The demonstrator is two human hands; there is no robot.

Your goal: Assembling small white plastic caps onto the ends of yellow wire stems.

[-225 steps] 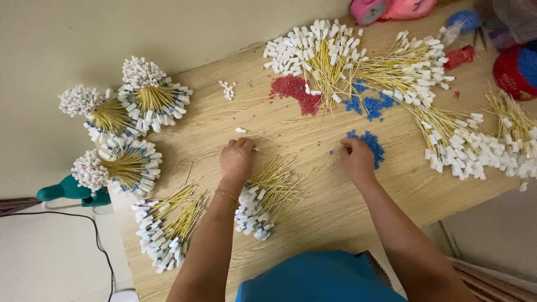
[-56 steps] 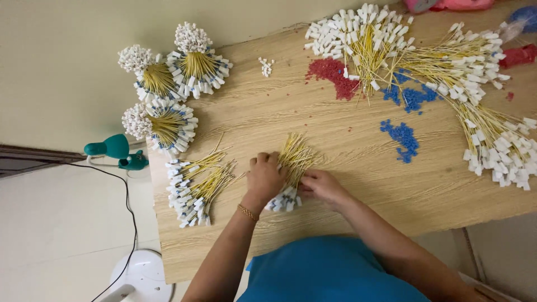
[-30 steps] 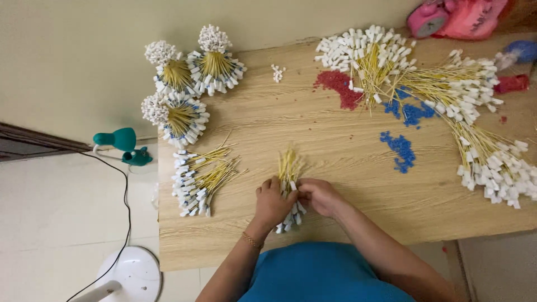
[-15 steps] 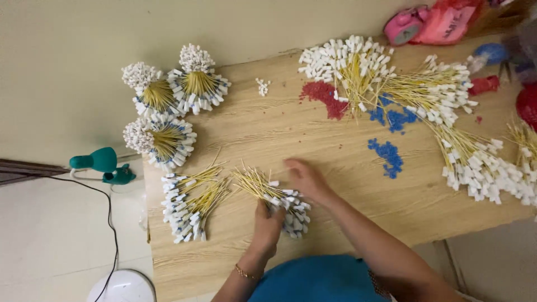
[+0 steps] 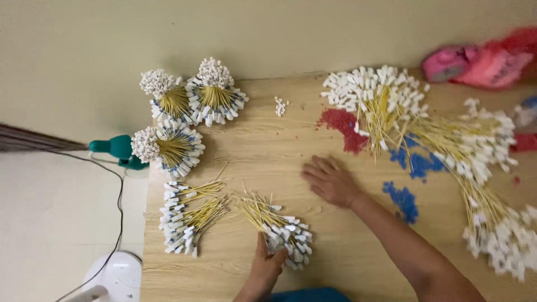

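Yellow-stemmed white tags lie in a loose bundle (image 5: pixel 277 223) near the table's (image 5: pixel 291 151) front edge, their white ends pinched in the left hand (image 5: pixel 265 268). The right hand (image 5: pixel 330 180) rests open and flat on the bare wood just to the right, holding nothing. To do this well, I'd say keep the stems aligned and squeeze near the heads. Another laid-out bundle (image 5: pixel 187 215) sits just left; three fanned bunches (image 5: pixel 184 112) stand farther back.

Bare tabletop (image 5: pixel 263 148) between stick bundles (image 5: pixel 190 221)
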